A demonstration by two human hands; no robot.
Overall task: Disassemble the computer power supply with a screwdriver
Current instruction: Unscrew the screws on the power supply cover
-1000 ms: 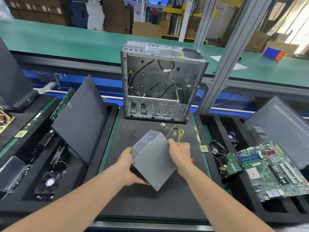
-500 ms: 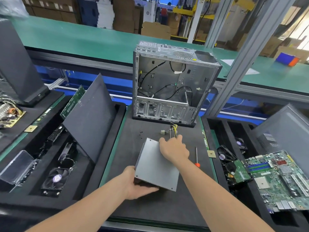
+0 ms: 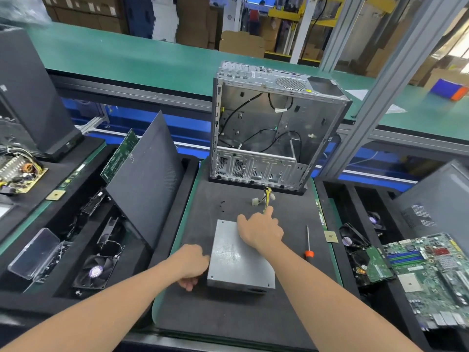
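Power supply: the grey metal box (image 3: 241,255) lies flat on the black mat of the tabletop (image 3: 228,316), in front of the emptied computer case (image 3: 274,128). Its long axis runs away from the person, and its yellow cables (image 3: 266,199) trail off the far end toward the case.
Left hand: the left hand (image 3: 191,265) is up against the box's left wall near the front corner, fingers curled downward. From here I cannot tell whether they actually grip the box or only brace it.
Right hand: the right hand (image 3: 261,232) rests on the far right part of the lid, fingers loosely spread, forefinger stretched toward the cables, and it holds nothing.
Screwdriver: the screwdriver (image 3: 308,241) lies untouched on the mat just right of the box and parallel to it. Its orange handle is at the near end and its shaft points away.
What the next move turns on: the tool is on the right hand's side, to its right and with the handle a little nearer the person. That hand is clearly the closer one, and the left is well placed to steady the box.
Stage: my guess is early, since the lid is on and no tool is in hand.
Loose bits: a few small dark screws (image 3: 222,205) lie on the mat beyond the box.
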